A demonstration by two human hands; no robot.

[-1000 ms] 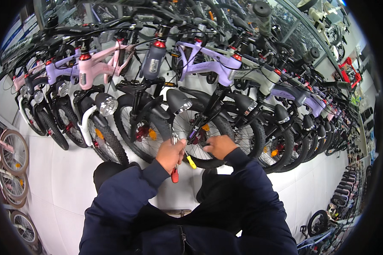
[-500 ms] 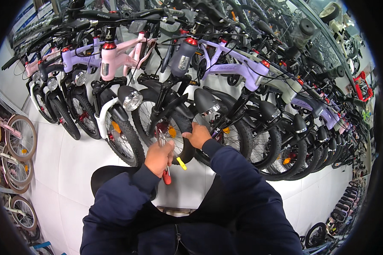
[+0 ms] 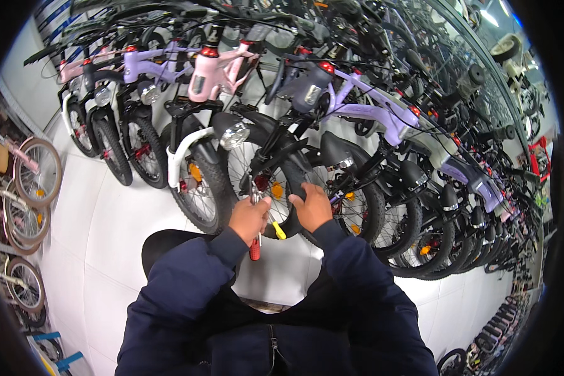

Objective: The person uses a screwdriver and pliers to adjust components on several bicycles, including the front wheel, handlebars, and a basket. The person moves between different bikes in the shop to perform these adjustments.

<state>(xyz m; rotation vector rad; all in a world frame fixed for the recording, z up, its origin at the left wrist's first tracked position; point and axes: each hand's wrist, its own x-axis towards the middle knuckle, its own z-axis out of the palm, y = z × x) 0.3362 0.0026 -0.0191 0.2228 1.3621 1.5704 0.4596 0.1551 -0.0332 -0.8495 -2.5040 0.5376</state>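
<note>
My left hand (image 3: pixel 249 219) is closed around a metal tool with a red grip (image 3: pixel 255 249). Its slim silver end points up beside the hub of a bicycle's front wheel. A yellow handle (image 3: pixel 279 230) sticks out on the right of the same hand; whether it belongs to a second tool I cannot tell. My right hand (image 3: pixel 313 208) grips the black tyre (image 3: pixel 292 178) of that wheel from the right, thumb on the near side. The dark front fork (image 3: pixel 272 147) and an orange spoke reflector (image 3: pixel 277 190) are just beyond my hands.
Bicycles stand tightly side by side: a pink frame (image 3: pixel 208 78) on the left, a lilac frame (image 3: pixel 382 119) on the right. Black headlights (image 3: pixel 336 150) jut towards me. Brown-tyred wheels (image 3: pixel 59 169) line the left edge. White floor tiles (image 3: pixel 119 250) lie below.
The bicycles and both hands appear further right in the picture as the view shifts. My left hand still holds the red-gripped tool, now more upright; my right hand remains at the tyre.
</note>
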